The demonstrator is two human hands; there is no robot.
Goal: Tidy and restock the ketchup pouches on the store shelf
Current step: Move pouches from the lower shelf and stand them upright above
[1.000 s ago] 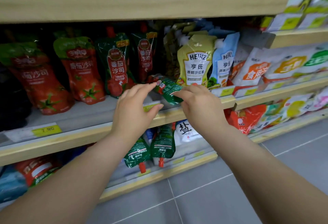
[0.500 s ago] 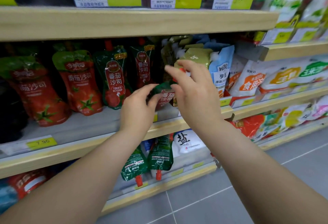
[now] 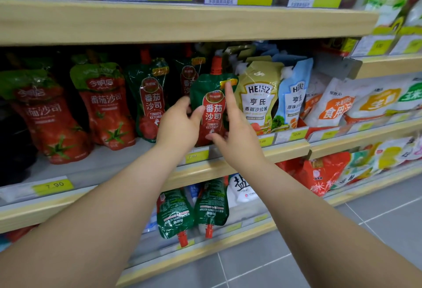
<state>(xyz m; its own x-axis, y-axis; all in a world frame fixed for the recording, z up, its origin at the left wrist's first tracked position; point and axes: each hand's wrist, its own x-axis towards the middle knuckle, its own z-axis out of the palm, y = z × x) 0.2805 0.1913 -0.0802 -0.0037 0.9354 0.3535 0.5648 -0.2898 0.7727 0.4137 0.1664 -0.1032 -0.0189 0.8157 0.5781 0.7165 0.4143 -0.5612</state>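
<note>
Head view: ketchup pouch (image 3: pixel 211 107), lying flat a second ago, now upright just left of the Heinz pouch (image 3: pixel 259 100). Left hand (image 3: pixel 179 127) fingers grip its edge; right hand (image 3: pixel 237 137) fingers, spread, steady its face. Facing nearly done.

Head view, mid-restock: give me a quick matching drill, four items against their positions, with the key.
Items:
1. green-and-red ketchup pouch
2. yellow Heinz pouch
3. 7.90 price tag
4. two green pouches with red caps

Positions:
A. lower shelf, spouts pointing down
B. upright between both hands
C. shelf edge, far left
D. just right of the held pouch

Pairs: 1-B, 2-D, 3-C, 4-A
</note>
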